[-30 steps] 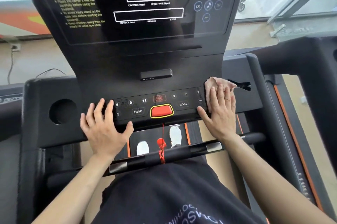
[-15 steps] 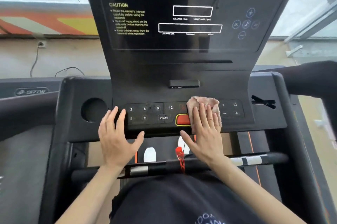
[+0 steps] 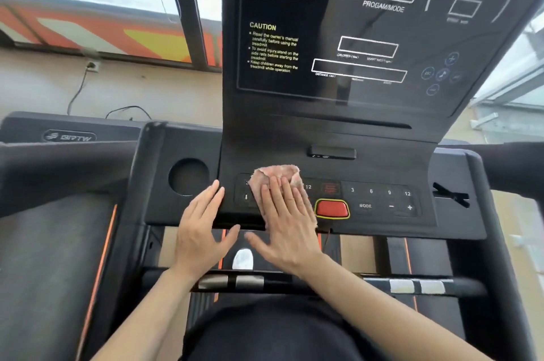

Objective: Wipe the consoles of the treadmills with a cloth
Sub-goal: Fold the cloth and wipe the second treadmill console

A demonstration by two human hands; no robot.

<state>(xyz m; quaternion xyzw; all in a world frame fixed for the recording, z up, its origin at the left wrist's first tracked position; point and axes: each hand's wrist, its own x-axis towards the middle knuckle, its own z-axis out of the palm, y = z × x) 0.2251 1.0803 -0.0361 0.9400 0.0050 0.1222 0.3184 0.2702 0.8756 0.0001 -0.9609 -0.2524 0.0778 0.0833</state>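
Now your right hand (image 3: pixel 285 225), fingers together, presses the pink cloth (image 3: pixel 276 176) flat on the left buttons of the treadmill console (image 3: pixel 382 154); your left hand (image 3: pixel 203 225) rests spread beside it. The upper display (image 3: pixel 368 37) probably waits unwiped.

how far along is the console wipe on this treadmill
Judged from this view alone, nothing is provably done. In hand: the right hand presses the pink cloth flat on the left end of the black button strip; the left hand braces the edge. Left: the tall black display panel and round cup holder.
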